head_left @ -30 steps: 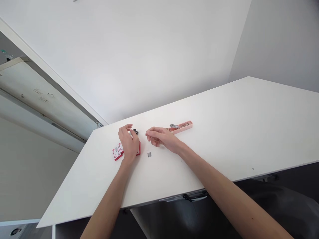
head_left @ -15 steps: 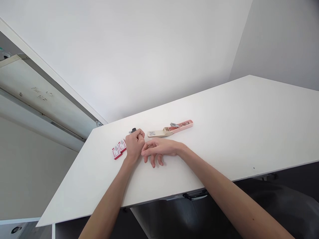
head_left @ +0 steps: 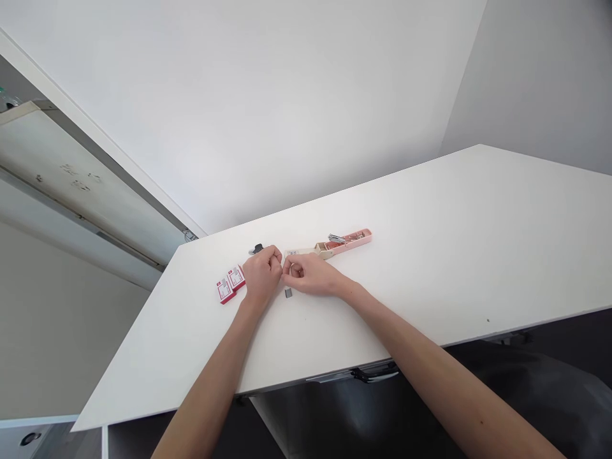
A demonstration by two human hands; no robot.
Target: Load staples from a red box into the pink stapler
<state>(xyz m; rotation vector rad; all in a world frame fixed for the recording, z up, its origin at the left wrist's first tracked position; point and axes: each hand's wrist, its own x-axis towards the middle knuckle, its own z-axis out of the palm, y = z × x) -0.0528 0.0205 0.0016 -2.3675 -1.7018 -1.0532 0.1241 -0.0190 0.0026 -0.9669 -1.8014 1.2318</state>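
Note:
My left hand (head_left: pixel 264 273) is closed over the white table, its fingertips pinched near my right hand. Whatever it pinches is hidden. My right hand (head_left: pixel 310 273) is closed too, thumb and forefinger pressed together right beside the left; I cannot make out anything between them. Just below the right fingers lies a small grey strip of staples (head_left: pixel 288 293). Behind the hands a pink and cream stapler (head_left: pixel 351 240) lies opened out, its cream arm partly covered by my right hand. Two red and white staple boxes (head_left: pixel 230 285) lie left of my left hand.
A black clip-like object (head_left: pixel 259 248) lies behind my left hand. The white table (head_left: pixel 454 242) reaches back to a pale wall. Below its front edge is a dark area with a black handle (head_left: pixel 366 375).
My right hand has drawn its loose fingers in to a pinch, and both hands now meet more closely. The grey staple strip has come into view below them.

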